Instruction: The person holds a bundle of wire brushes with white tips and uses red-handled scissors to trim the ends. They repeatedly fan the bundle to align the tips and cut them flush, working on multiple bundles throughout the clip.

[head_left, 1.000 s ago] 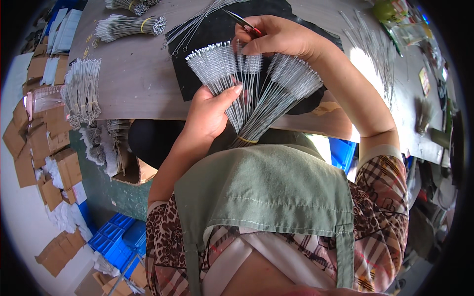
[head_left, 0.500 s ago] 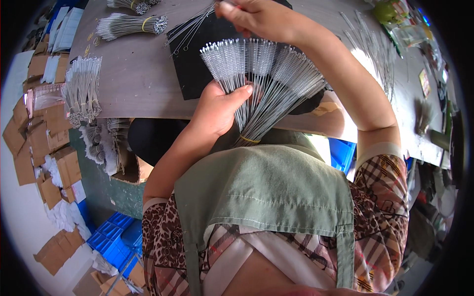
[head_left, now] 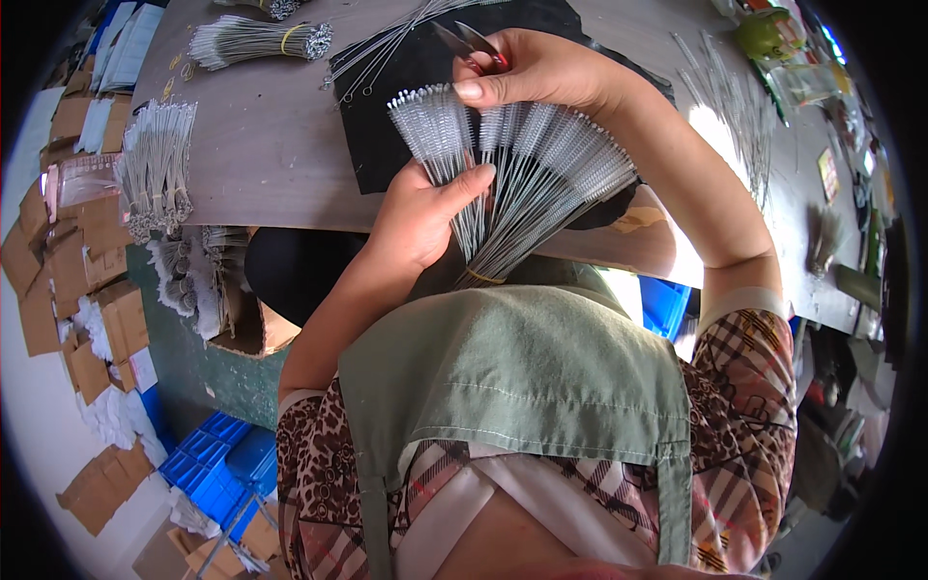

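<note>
A bundle of thin wire brushes [head_left: 556,164] with white bristles fans out above my apron, and a yellow rubber band [head_left: 485,278] gathers its wire ends. My left hand [head_left: 420,213] is closed around the stems at the left of the fan, thumb across them. Over the brush tips my right hand [head_left: 551,72] holds small red-handled scissors [head_left: 476,43], their blades pointing up and left, away from the brushes. Its thumb and forefinger come together at the tips in the gap of the fan; whether they pinch a brush I cannot make out.
Loose wire brushes [head_left: 391,48] lie across a black mat [head_left: 372,135]. Banded brush bundles [head_left: 256,42] rest at the far left, with another group [head_left: 158,164] at the table's left edge. More loose wires [head_left: 720,116] lie on the right. Blue crates [head_left: 217,459] stand on the floor.
My right hand has come down and right, from above the mat to the brush tips, and the scissors now show plainly. My left hand still grips the bundle.
</note>
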`<state>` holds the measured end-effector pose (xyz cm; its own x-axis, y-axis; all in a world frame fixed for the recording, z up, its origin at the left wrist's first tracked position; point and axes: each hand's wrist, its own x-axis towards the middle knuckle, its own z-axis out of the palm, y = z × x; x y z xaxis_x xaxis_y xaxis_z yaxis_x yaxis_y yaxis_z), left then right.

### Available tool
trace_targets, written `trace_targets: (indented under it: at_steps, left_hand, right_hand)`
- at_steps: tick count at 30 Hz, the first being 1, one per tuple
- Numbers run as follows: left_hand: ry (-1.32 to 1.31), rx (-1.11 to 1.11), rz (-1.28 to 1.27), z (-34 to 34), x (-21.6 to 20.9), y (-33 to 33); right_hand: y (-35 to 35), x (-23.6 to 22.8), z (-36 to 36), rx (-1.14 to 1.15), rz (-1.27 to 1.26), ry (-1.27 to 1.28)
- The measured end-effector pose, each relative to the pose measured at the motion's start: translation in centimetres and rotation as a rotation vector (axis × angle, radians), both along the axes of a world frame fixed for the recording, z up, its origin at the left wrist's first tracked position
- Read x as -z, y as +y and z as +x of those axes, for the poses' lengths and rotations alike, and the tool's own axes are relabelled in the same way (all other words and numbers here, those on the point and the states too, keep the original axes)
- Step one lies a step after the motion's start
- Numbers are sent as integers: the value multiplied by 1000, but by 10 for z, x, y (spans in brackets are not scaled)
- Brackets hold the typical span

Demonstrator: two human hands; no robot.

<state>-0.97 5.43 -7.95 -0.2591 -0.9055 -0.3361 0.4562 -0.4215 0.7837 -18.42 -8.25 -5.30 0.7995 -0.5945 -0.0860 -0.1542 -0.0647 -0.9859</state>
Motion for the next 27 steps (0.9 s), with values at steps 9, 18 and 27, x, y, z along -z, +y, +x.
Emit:
trace_targets:
  at_steps: [9, 18, 27]
  left_hand:
    - [-33, -46, 2, 6, 0, 5]
    - [-1, -29, 25, 6, -3, 7]
    - [4, -57, 50, 5, -6, 8]
  right_hand:
    - [10, -8, 3, 65, 70, -54]
    - [7, -1, -2, 105, 17, -18]
    - [9, -3, -2, 113, 34, -52]
